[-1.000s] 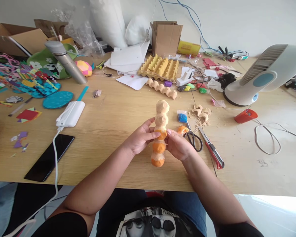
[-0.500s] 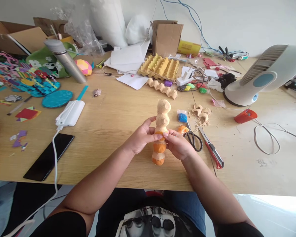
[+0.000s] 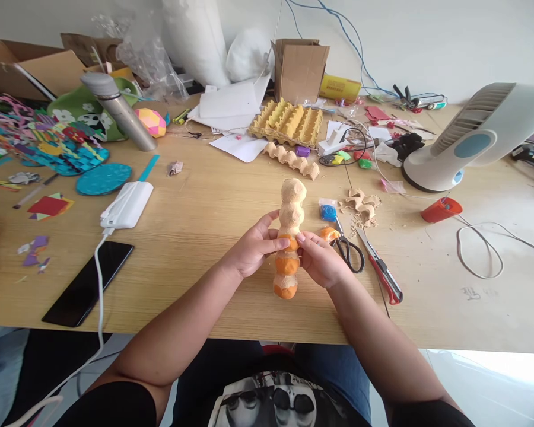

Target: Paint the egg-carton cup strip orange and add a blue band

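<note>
A bumpy strip of egg carton (image 3: 291, 213) is held upright lengthwise in front of me, its lower bumps partly coated in orange clay (image 3: 286, 265) and its upper ones bare tan. My left hand (image 3: 258, 245) grips its left edge, thumb on the orange part. On the opposite edge, my right hand (image 3: 318, 258) pinches the strip at the same bump. Just right of that hand are a packet of orange clay (image 3: 330, 234), black-handled scissors (image 3: 350, 252) and a packet of blue clay (image 3: 328, 210).
A red utility knife (image 3: 385, 276) and carton scraps (image 3: 364, 203) lie to the right, near a red cup (image 3: 441, 209) and a white fan (image 3: 458, 142). Behind are another carton strip (image 3: 291, 159) and a yellow egg tray (image 3: 289, 123). Leftward sit a power bank (image 3: 128, 204) and phone (image 3: 89, 284).
The right thumb has shifted slightly up along the strip's edge. The strip's top leans a little more to the left. Both hands still hold it.
</note>
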A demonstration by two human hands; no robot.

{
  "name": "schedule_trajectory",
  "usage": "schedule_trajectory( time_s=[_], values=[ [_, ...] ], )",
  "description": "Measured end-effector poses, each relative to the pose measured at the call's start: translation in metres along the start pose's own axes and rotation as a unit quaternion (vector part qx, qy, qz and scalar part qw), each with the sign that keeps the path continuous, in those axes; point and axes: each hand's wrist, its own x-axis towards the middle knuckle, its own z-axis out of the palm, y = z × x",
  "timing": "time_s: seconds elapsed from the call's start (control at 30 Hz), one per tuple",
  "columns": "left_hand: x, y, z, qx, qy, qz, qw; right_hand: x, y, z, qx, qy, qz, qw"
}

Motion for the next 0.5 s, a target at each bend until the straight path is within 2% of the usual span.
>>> schedule_trajectory(
  time_s=[0.3,0.5],
  values=[
    [-0.0011,0.0004,0.0028,0.015,-0.017,0.016,1.000,0.0023,0.0076,-0.0001,-0.044,0.035,-0.024,0.998],
    [-0.0006,0.0011,0.0038,-0.035,-0.015,-0.008,0.999,0.0009,0.0045,0.0014,-0.024,0.003,-0.009,1.000]
  ],
)
